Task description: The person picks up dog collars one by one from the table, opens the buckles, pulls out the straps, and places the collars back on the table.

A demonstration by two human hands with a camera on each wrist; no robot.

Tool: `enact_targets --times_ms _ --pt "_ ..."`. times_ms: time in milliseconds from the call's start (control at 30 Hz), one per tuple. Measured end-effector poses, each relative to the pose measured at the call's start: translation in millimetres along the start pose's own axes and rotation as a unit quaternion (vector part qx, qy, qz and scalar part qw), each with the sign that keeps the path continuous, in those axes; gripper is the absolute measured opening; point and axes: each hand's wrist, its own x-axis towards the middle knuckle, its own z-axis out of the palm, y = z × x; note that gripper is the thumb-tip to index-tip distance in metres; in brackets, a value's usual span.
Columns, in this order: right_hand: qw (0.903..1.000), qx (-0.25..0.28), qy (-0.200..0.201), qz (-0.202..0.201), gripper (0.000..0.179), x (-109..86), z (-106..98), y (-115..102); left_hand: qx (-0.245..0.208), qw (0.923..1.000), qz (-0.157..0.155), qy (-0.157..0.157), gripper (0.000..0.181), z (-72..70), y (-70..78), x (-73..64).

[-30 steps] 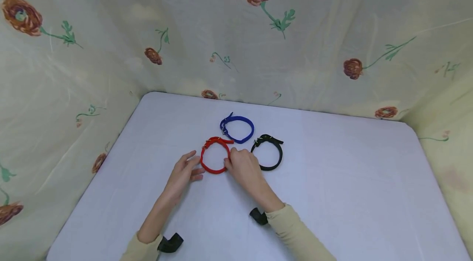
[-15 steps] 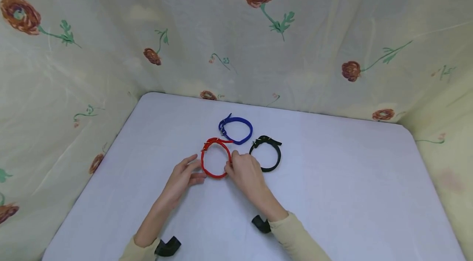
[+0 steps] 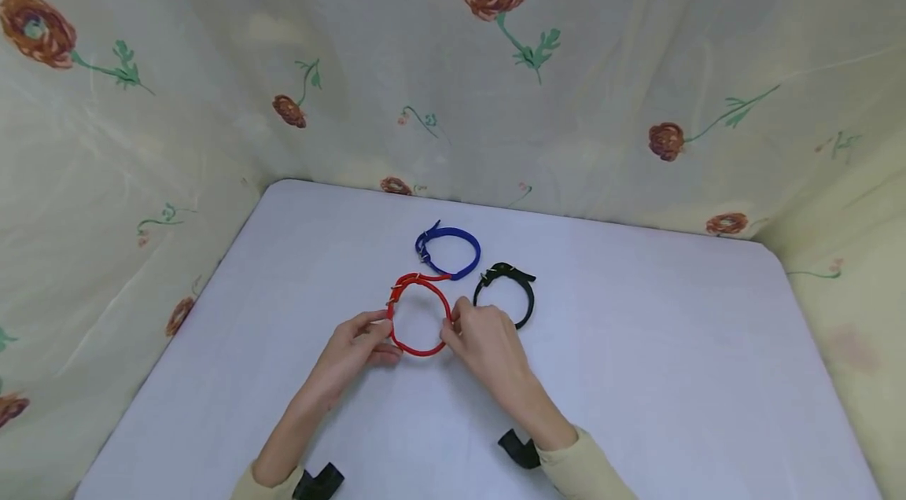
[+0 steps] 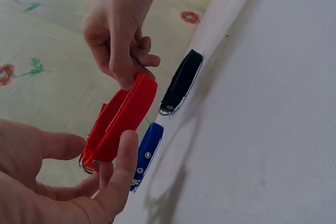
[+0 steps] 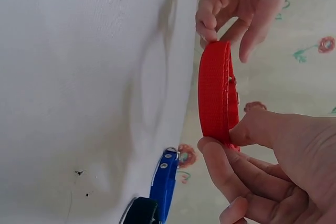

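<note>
A red buckle collar (image 3: 423, 353), closed into a ring, is held above the white table, its shadow showing beneath in both wrist views. My right hand (image 3: 491, 335) pinches its right side between thumb and fingers. At the left side, near the metal buckle, my left hand (image 3: 354, 347) touches the band with its fingers fairly straight. In the right wrist view, the left thumb is apart from the red band (image 5: 214, 90). Behind it lies a blue collar (image 3: 476, 258), also buckled into a ring. To the right, a black collar (image 3: 529, 299) is partly covered by my right hand.
The white-covered table (image 3: 651, 358) has rounded far corners. A flower-printed curtain (image 3: 580, 68) hangs behind it and along both sides. Black wrist-camera mounts (image 3: 520, 450) stick out at my sleeves.
The red collar has come slightly nearer to me and appears larger. My right hand keeps its pinch and moves with it. My left fingers have closed in on the band's left side.
</note>
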Motion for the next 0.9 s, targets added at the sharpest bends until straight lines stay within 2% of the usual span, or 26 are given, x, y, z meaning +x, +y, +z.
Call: enact_targets --times_ms 133,300,500,733,900 --pt "0.9999 0.005 0.008 -0.004 0.014 -7.0 -3 -2 0.017 0.9998 0.004 0.009 0.043 2.5 0.5 -1.7" --pt "0.9998 0.004 0.016 -0.007 0.014 -16.9 -6 -4 0.008 0.9999 0.01 0.002 0.038 4.7 1.1 -6.3" --pt "0.9998 0.004 0.019 0.004 0.013 -29.6 -10 -4 0.018 0.9998 0.011 0.003 0.035 9.2 -0.2 -11.2" --pt "0.999 -0.02 0.04 0.002 0.013 -41.4 -18 -5 0.004 1.0 0.007 -0.001 0.04 16.3 0.5 -11.8" --pt "0.9983 -0.033 0.049 0.002 0.012 -46.2 -21 -5 0.009 0.9999 0.012 0.002 0.037 21.0 3.6 -12.7"
